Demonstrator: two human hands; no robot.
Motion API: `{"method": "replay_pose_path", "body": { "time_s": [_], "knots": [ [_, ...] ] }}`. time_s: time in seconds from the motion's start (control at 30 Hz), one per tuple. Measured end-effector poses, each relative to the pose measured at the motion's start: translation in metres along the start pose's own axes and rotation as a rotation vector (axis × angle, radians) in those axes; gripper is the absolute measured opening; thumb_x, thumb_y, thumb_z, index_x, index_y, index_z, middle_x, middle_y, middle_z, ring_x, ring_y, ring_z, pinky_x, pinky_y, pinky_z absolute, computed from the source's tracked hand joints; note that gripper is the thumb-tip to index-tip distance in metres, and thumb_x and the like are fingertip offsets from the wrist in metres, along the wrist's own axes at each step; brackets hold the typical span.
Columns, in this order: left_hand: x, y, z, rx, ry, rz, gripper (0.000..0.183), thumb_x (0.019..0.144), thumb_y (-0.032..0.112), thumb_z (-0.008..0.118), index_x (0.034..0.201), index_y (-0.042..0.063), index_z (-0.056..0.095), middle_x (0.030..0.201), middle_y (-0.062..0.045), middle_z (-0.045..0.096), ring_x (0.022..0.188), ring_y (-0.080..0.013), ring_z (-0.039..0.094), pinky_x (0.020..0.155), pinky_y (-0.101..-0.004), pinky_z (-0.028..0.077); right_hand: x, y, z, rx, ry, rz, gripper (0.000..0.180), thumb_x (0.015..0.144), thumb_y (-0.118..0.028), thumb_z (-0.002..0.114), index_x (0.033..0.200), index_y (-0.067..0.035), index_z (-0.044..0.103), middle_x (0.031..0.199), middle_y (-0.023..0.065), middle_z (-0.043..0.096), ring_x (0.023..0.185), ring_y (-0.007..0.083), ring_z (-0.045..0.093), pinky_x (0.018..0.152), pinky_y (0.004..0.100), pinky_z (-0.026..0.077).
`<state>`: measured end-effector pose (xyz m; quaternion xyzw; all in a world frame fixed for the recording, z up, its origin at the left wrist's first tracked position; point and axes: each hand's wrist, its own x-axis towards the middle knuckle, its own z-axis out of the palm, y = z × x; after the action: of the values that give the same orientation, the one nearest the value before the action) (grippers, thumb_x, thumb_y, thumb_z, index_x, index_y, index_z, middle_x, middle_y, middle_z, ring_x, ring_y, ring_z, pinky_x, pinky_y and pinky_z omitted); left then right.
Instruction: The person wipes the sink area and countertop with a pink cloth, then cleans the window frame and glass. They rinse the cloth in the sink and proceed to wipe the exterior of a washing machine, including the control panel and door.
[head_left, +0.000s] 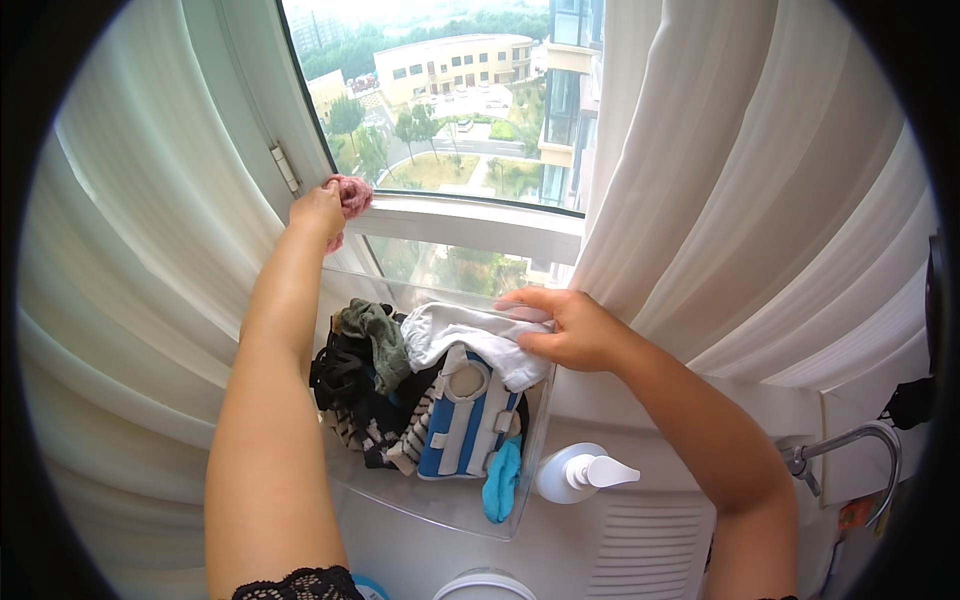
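Note:
My left hand (318, 210) is closed on a pink cloth (355, 196) at the lower left corner of the window frame. A clear plastic bin (420, 517) stands below, filled with clothing. My right hand (574, 328) rests at the bin's far right rim, fingers spread, thumb by a white garment (450, 330); whether it grips the rim or the garment cannot be told. In the bin also lie a grey-green sock (381, 341), black items (341, 371), striped cloth, a blue-and-white striped item (469, 420) with a round ring, and a bright blue sock (501, 480) near the front right corner.
A white pump bottle (574, 472) stands right of the bin, beside a ribbed washboard surface (649, 551). A curved metal faucet (862, 435) is at the right. White curtains (135, 300) hang on both sides of the window. A round white container (485, 585) shows at the bottom edge.

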<state>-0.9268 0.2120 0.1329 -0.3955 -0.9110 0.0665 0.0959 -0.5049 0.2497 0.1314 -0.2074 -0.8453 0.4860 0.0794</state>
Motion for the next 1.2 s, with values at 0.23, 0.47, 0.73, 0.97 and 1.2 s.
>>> {"method": "replay_pose_path", "body": {
  "time_s": [0.23,0.47,0.73,0.97,1.2],
  "knots": [
    [0.007,0.018,-0.001,0.006,-0.146,-0.046,0.034,0.081,0.016,0.06,0.114,0.007,0.061,0.113,-0.01,0.068,0.104,-0.0219,0.066,0.084,-0.0326,0.055,0.002,0.003,0.005,-0.141,0.049,-0.011,0.065,0.081,-0.018,0.071,0.141,-0.011,0.046,0.132,0.0213,0.055,0.115,0.0289,0.057,0.094,0.0369,0.048],
    [0.014,0.022,0.001,-0.252,-0.222,0.033,0.027,0.077,0.01,0.061,0.101,0.001,0.065,0.1,-0.014,0.071,0.087,-0.0246,0.07,0.072,-0.0318,0.056,-0.014,0.014,0.001,-0.276,0.59,0.17,0.142,0.065,-0.048,0.085,0.149,-0.01,-0.023,0.153,0.0347,-0.005,0.145,0.0452,0.005,0.117,0.0467,0.018],
    [0.034,0.06,-0.032,-0.334,-0.339,0.191,0.064,0.058,0.011,0.073,0.121,0.008,0.06,0.112,-0.013,0.067,0.104,-0.0299,0.064,0.083,-0.0386,0.054,-0.094,0.04,-0.065,0.376,1.126,0.069,0.111,0.081,-0.063,0.065,0.155,-0.02,-0.007,0.161,0.0138,-0.004,0.148,0.0355,0.002,0.107,0.0711,0.007],
    [0.023,0.136,-0.067,-0.256,-0.364,0.446,0.063,0.06,0.021,0.071,0.121,0.006,0.06,0.113,-0.017,0.066,0.106,-0.0321,0.063,0.086,-0.0387,0.052,-0.184,0.039,-0.143,0.384,1.51,0.085,0.1,0.084,-0.058,0.063,0.155,-0.019,0.005,0.161,0.0135,0.007,0.148,0.0324,0.006,0.11,0.067,0.01],
    [-0.03,0.239,-0.091,-0.484,-0.43,0.726,0.07,0.061,0.02,0.071,0.129,0.011,0.056,0.118,-0.017,0.064,0.11,-0.0316,0.061,0.09,-0.0386,0.051,-0.201,0.034,-0.146,0.399,1.522,0.08,0.102,0.084,-0.054,0.067,0.155,-0.018,0.004,0.161,0.0159,0.005,0.148,0.0322,0.009,0.11,0.066,0.011]
  ]
}}
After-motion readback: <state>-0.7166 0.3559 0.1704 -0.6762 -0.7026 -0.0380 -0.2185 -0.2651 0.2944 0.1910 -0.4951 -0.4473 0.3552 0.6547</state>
